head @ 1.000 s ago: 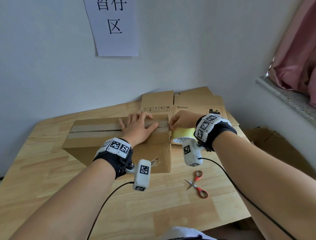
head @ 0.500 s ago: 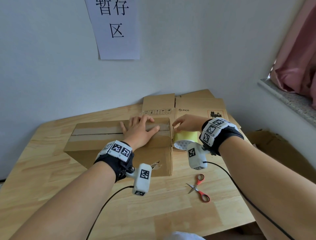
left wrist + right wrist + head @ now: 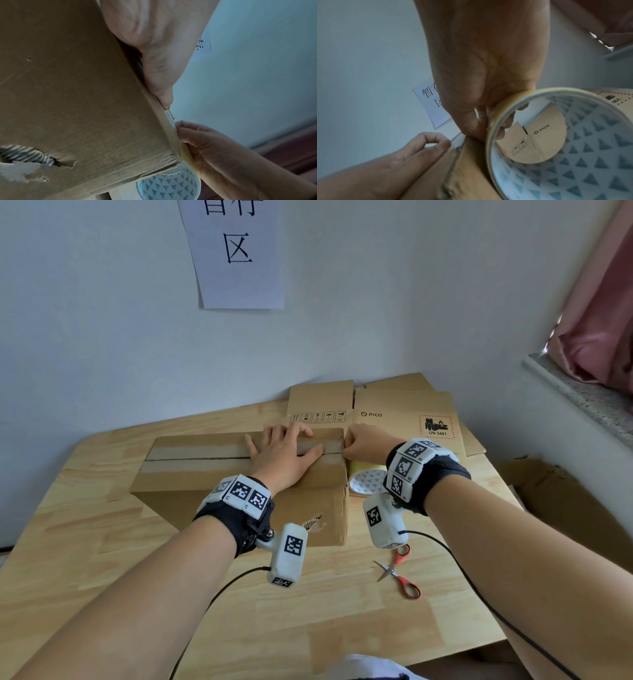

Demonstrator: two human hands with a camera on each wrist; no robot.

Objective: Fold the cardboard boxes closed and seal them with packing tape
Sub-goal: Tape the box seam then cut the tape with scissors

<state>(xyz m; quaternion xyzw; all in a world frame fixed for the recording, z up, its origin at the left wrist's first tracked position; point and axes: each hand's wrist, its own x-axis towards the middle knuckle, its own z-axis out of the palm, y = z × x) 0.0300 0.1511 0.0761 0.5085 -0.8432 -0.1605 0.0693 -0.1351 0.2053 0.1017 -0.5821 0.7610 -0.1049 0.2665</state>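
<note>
A closed brown cardboard box (image 3: 191, 474) lies on the wooden table (image 3: 102, 594), an old tape strip along its top seam. My left hand (image 3: 284, 451) lies flat on the box's top near its right end, fingers spread. My right hand (image 3: 363, 441) is at the box's upper right edge and holds a yellowish tape roll (image 3: 368, 479) that hangs beside the box's right face. In the right wrist view the fingers reach through the roll (image 3: 573, 155) and the thumb presses at the box edge (image 3: 467, 148). The left wrist view shows the box side (image 3: 77, 94) and the roll (image 3: 169, 186) below the corner.
Red-handled scissors (image 3: 399, 575) lie on the table right of the box. Flattened printed cartons (image 3: 404, 412) rest against the wall behind. More cardboard (image 3: 565, 508) lies off the table's right edge. A paper sign (image 3: 239, 251) hangs on the wall; a windowsill (image 3: 582, 398) is at right.
The left hand stayed flat on the box top. The right hand with the tape roll kept at the box's right end, shifting slightly against the top edge.
</note>
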